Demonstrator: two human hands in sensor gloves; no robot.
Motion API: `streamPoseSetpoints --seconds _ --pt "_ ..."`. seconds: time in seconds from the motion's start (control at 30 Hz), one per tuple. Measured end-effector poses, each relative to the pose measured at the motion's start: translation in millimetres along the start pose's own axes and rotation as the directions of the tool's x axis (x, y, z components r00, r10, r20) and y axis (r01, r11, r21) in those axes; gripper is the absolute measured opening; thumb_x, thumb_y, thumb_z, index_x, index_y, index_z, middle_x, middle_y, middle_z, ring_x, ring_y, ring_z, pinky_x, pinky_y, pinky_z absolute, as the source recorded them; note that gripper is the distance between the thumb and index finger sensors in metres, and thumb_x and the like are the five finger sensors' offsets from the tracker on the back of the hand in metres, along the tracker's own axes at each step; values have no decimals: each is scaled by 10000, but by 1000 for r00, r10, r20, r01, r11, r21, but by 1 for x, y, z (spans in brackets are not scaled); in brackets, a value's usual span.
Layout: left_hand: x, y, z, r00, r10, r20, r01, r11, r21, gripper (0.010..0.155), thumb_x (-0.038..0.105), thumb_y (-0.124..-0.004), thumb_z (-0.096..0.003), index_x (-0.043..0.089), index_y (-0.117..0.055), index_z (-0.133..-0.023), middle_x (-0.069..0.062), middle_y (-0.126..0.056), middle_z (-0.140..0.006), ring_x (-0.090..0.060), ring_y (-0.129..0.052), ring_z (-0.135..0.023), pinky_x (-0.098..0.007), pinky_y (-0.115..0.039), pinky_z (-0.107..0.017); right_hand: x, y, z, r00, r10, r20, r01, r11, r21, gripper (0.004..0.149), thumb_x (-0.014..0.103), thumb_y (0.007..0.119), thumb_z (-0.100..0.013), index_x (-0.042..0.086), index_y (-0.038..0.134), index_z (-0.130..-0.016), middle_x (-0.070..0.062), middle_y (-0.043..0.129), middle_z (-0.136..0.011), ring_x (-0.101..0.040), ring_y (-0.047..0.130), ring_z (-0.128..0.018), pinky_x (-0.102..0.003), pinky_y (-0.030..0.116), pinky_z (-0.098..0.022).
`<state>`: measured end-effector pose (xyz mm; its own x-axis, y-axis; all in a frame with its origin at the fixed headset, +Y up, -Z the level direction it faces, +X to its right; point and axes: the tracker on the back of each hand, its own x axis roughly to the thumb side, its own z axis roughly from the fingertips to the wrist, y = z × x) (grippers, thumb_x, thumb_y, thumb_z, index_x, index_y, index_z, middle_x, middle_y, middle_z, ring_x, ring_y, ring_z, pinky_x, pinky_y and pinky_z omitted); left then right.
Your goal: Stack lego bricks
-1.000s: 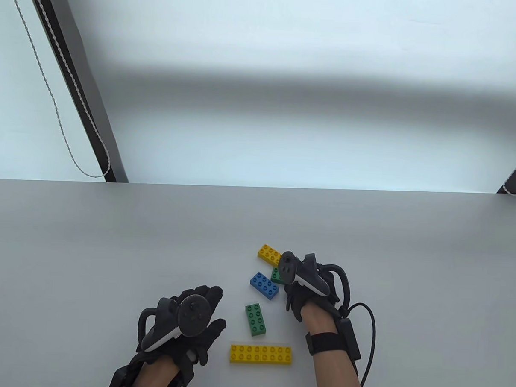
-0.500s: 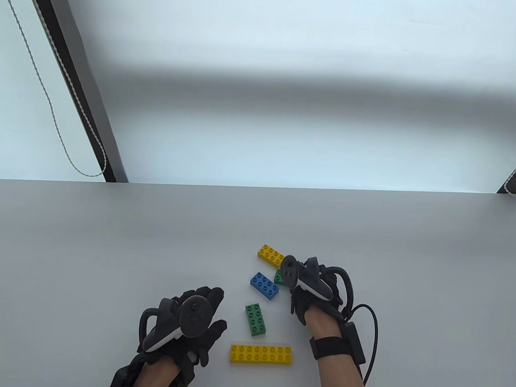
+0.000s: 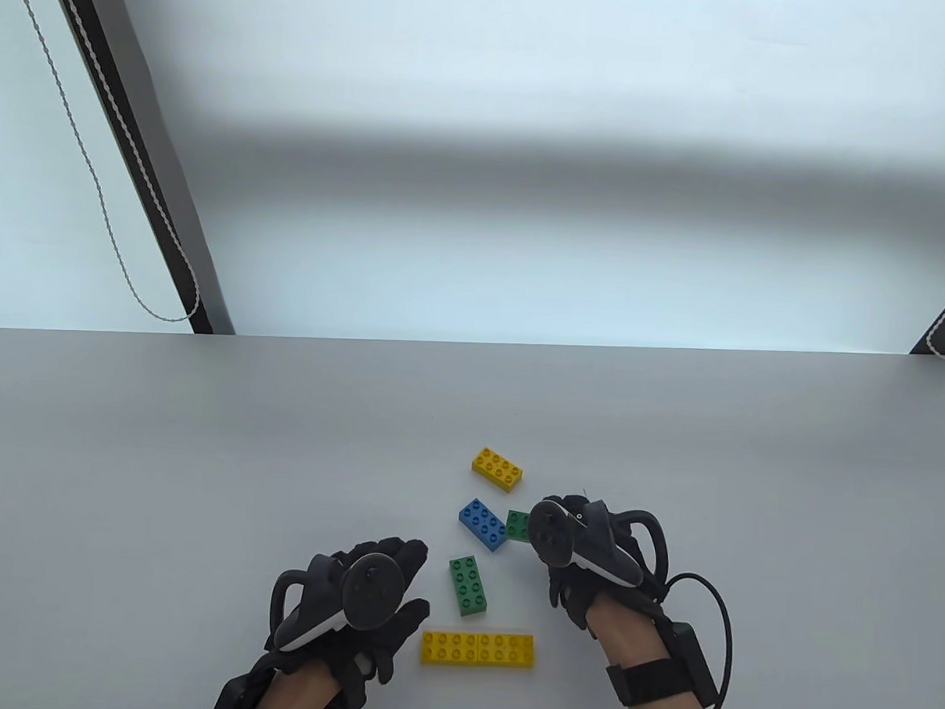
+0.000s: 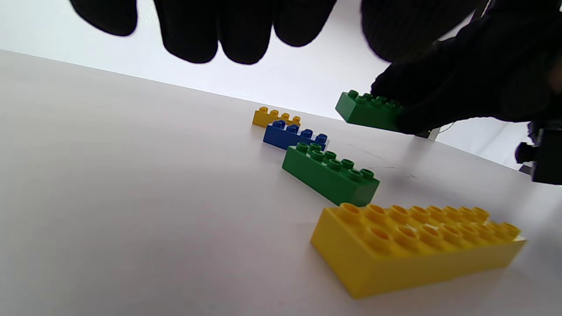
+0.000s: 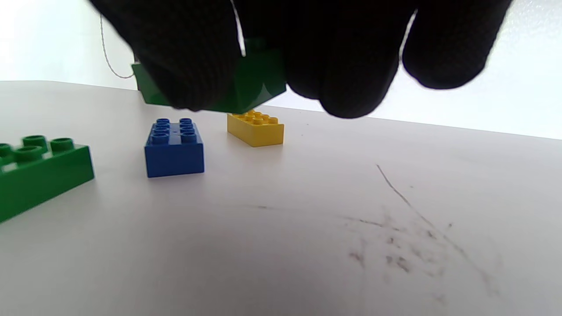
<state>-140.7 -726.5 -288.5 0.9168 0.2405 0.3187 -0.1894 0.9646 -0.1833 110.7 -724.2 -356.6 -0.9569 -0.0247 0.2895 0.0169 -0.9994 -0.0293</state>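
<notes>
My right hand (image 3: 566, 546) grips a green brick (image 3: 518, 525) and holds it lifted above the table; it shows in the left wrist view (image 4: 366, 109) and the right wrist view (image 5: 259, 83). A blue brick (image 3: 483, 524) lies just left of it. A second green brick (image 3: 469, 585) lies below, and a long yellow brick (image 3: 478, 649) lies nearest me. A small yellow brick (image 3: 497, 469) lies farthest. My left hand (image 3: 388, 594) is open and empty, hovering left of the green and long yellow bricks, with its fingertips (image 4: 197, 30) spread.
The grey table (image 3: 202, 452) ends at a far edge, with a dark window post (image 3: 136, 160) and a hanging cord (image 3: 96, 181) behind it. Scuff marks (image 5: 395, 219) mark the table surface near my right hand.
My right hand has lifted the green brick and drawn it back toward me and to the right, uncovering the small yellow brick. My left hand has shifted slightly right.
</notes>
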Motion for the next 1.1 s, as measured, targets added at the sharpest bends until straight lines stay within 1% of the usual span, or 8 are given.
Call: streamPoseSetpoints --seconds 0.17,0.33,0.53,0.6,0.73,0.9,1.1 --pt "8 -3 1 1000 -3 29 2 1000 11 713 562 -732 -423 293 -516 -1047 -53 -596 -1125 -338 -622 -1018 -637 -552 -714 15 -11 19 997 -5 80 7 1000 -21 676 379 905 -311 87 674 -875 -163 826 -833 -333 951 -624 -549 814 -484" --pt "15 -5 2 998 -19 63 17 999 32 716 553 -751 -418 291 -517 -1041 -46 -607 -1117 -326 -643 -1007 -631 -565 -712 28 -17 35 991 -27 135 31 999 -29 678 384 908 -307 80 679 -869 -163 832 -824 -330 955 -615 -549 815 -483" --pt "24 -8 2 994 -23 105 19 999 38 726 553 -768 -412 289 -514 -1039 -41 -617 -1109 -320 -658 -998 -624 -576 -711 40 -14 55 979 -85 187 93 995 -36 680 390 912 -305 82 682 -866 -162 834 -821 -328 955 -614 -548 814 -484" --pt "26 -8 2 994 -21 110 17 999 40 727 553 -769 -410 288 -515 -1039 -40 -619 -1108 -318 -661 -997 -623 -577 -711 42 -10 61 973 -99 207 115 991 -63 681 392 913 -304 82 682 -866 -160 833 -821 -327 955 -612 -548 814 -483" --pt "29 -12 2 992 -23 127 20 999 31 728 559 -769 -408 287 -522 -1036 -39 -628 -1103 -317 -668 -994 -620 -583 -710 45 -4 66 967 -111 229 125 991 -47 681 396 913 -303 89 681 -865 -157 831 -828 -329 954 -620 -547 815 -485" --pt "31 -18 0 990 -37 137 35 999 12 717 562 -771 -404 284 -547 -1026 -38 -654 -1091 -314 -687 -984 -618 -592 -705 46 -2 69 963 -120 240 133 991 -35 681 400 915 -302 93 682 -863 -153 833 -824 -325 955 -616 -546 816 -484" --pt "35 -26 -2 986 -54 157 57 998 -13 702 563 -775 -400 280 -580 -1012 -36 -690 -1071 -309 -717 -968 -614 -610 -698 49 2 72 957 -141 255 142 990 13 681 407 924 -294 99 692 -855 -148 845 -813 -318 963 -605 -547 818 -482"
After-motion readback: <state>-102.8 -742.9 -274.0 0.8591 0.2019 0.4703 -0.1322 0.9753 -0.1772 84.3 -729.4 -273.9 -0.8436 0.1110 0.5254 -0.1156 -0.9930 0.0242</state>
